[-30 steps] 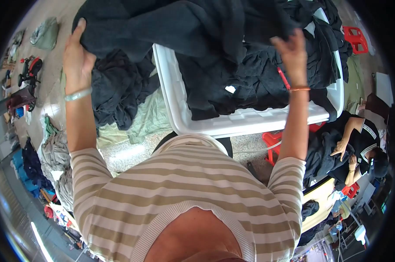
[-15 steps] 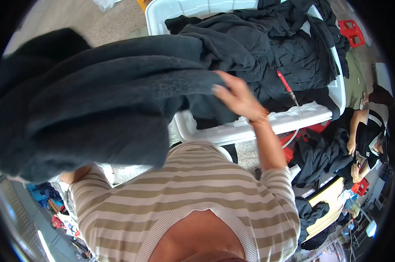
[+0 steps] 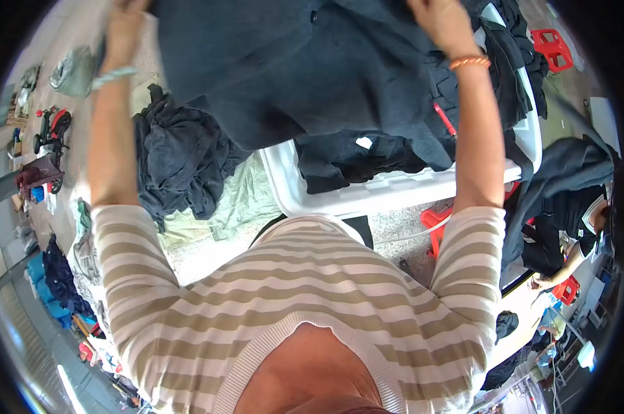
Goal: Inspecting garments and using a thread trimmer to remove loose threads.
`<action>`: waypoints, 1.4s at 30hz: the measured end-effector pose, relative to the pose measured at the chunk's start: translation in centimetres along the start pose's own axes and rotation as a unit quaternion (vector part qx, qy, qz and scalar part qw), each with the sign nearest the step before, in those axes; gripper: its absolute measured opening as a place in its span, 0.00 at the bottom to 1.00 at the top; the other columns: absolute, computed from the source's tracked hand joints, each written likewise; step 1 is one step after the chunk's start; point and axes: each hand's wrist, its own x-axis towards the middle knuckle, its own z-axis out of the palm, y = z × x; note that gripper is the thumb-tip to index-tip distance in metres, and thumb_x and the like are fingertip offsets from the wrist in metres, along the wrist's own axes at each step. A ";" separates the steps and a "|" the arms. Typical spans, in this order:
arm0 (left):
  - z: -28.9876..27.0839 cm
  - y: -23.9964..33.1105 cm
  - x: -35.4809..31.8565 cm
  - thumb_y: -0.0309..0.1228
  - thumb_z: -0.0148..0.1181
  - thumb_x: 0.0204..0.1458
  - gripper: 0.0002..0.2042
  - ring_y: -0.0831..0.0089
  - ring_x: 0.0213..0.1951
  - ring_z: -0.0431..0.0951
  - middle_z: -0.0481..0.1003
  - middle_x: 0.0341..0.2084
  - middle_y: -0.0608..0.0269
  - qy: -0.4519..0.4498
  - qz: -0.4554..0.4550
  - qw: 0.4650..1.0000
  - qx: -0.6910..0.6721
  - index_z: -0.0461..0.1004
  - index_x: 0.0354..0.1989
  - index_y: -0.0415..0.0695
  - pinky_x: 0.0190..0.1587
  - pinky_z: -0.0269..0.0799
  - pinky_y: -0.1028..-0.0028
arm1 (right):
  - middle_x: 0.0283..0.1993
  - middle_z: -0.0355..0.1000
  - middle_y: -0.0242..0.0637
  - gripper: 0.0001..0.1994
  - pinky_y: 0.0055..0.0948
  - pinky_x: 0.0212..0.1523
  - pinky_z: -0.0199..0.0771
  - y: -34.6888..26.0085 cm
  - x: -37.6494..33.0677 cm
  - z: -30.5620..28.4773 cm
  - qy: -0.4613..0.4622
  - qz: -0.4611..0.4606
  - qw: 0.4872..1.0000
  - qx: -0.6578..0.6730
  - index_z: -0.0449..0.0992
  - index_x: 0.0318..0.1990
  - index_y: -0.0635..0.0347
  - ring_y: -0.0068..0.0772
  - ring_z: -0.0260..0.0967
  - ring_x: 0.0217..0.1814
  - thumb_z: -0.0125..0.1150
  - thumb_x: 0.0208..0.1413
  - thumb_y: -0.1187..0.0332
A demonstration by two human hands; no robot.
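Observation:
A large black garment [image 3: 284,76] is spread between my raised hands, above the white tub; its top runs out of view, so its exact kind is unclear. My left hand [image 3: 127,24], blurred and cut by the top edge, grips its left side. At the other side, my right hand [image 3: 441,24] has its fingers closed on the cloth. Beneath hangs the lower edge of the garment, over the tub [image 3: 312,201] and the dark cloth [image 3: 360,162] inside. A red-handled tool [image 3: 444,119] lies on the tub's contents, beside my right forearm.
Left of the tub, a pile of dark garments [image 3: 181,155] lies on a pale green sheet [image 3: 246,200]. Red stools [image 3: 552,50] stand to the right. Another person [image 3: 588,214] sits at the right, handling dark cloth [image 3: 567,176]. Further left is a small wheeled vehicle [image 3: 53,134].
The garment has swung from the left to in front of me and opened out. Both arms have stretched forward, uncovering the pile at left. The person at right has lifted dark cloth.

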 end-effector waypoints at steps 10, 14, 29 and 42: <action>16.9 1.0 -29.2 0.45 0.73 0.41 0.44 0.76 0.35 0.73 0.73 0.38 0.65 -0.092 -0.529 0.828 -0.158 0.56 0.63 0.35 0.33 0.68 0.79 | 0.37 0.76 0.48 0.21 0.37 0.39 0.76 -8.9 -24.0 14.1 -0.376 0.248 0.839 0.305 0.76 0.42 0.66 0.48 0.75 0.38 0.67 0.47 0.57; 17.3 -0.9 -30.1 0.38 0.70 0.46 0.32 0.72 0.45 0.74 0.74 0.44 0.63 -0.032 -0.532 0.785 -0.317 0.65 0.57 0.36 0.46 0.73 0.72 | 0.44 0.72 0.45 0.31 0.38 0.44 0.77 -11.2 -24.9 17.5 -0.281 0.651 0.489 0.508 0.71 0.50 0.66 0.44 0.75 0.42 0.71 0.45 0.51; 7.7 14.4 -22.1 0.27 0.59 0.53 0.15 0.63 0.46 0.78 0.75 0.44 0.52 0.186 -0.486 0.701 -0.487 0.71 0.48 0.34 0.50 0.74 0.68 | 0.24 0.72 0.34 0.12 0.23 0.22 0.72 -1.8 -14.2 8.2 -0.029 0.536 0.561 0.630 0.77 0.32 0.62 0.24 0.68 0.20 0.61 0.57 0.61; 15.6 6.3 -21.7 0.28 0.71 0.38 0.40 0.53 0.59 0.63 0.63 0.57 0.49 -0.017 -0.068 0.991 0.116 0.58 0.63 0.43 0.60 0.59 0.59 | 0.62 0.63 0.51 0.36 0.39 0.65 0.58 -4.2 -14.9 20.9 -0.241 0.191 0.900 0.308 0.64 0.62 0.59 0.51 0.57 0.66 0.69 0.46 0.57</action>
